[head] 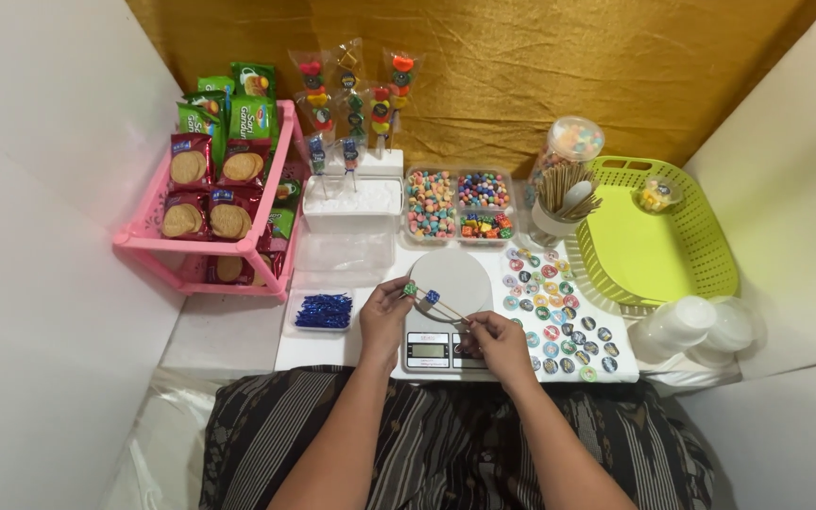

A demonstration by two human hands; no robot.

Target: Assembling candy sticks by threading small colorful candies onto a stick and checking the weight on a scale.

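Head view, looking down at a white work surface [332, 349] set in front of a gold cloth backdrop [559, 66]. Left hand [384, 312] closed in a pinch on a green candy piece [410, 288] at the far end of a thin wooden skewer [446, 307]; right hand [498, 338] closed on the near end of the same skewer. A blue candy piece [432, 297] sits on the skewer just beside the green one. Skewer is tilted, held just above the round white platform of a digital kitchen scale [448, 274], whose display faces the person. Behind the scale: a clear compartment box of mixed coloured candies [457, 206]. Left of that, a white foam block [351, 198] with 3 finished candy skewers in clear wrap [351, 94] standing upright in it. Far left: pink 2-tier rack [202, 247] stacked with red and green biscuit packets. Near the left hand, a small clear tray of blue twist ties [323, 310]. Right of the scale: a sheet of round coloured stickers [559, 312], a white cup of bare wooden sticks [564, 194], a clear jar of candies [573, 142] behind it, a lime-green plastic basket [654, 246], and a stack of clear plastic cups [701, 326] lying on its side
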